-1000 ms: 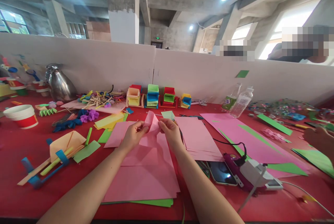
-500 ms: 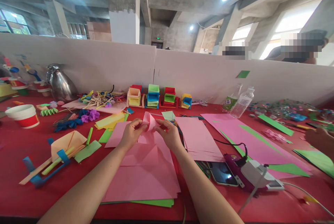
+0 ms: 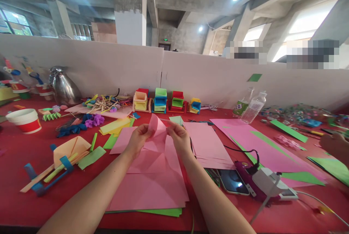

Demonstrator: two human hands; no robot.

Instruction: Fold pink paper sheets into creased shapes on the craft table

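A folded piece of pink paper [image 3: 157, 132] is held up between my hands, curved at its top. My left hand [image 3: 139, 137] pinches its left side with thumb and fingertips. On the right, my right hand [image 3: 177, 136] pinches its other edge. Beneath them lies a stack of pink sheets [image 3: 147, 190], with green paper [image 3: 163, 211] showing under its near edge. Another stack of pink sheets [image 3: 209, 146] rests just right of my right hand.
Small coloured paper boxes [image 3: 160, 101] stand along the white partition [image 3: 191, 74]. At left are a paper cup [image 3: 25, 121] and a steel jug [image 3: 64, 88]. A phone [image 3: 233, 182] and power strip [image 3: 245, 177] lie at right. Another person's hand [image 3: 336, 148] is at the far right.
The pink paper between my hands has opened out wider and turned. My right hand has shifted slightly right, away from my left. The other person's hand has moved a little.
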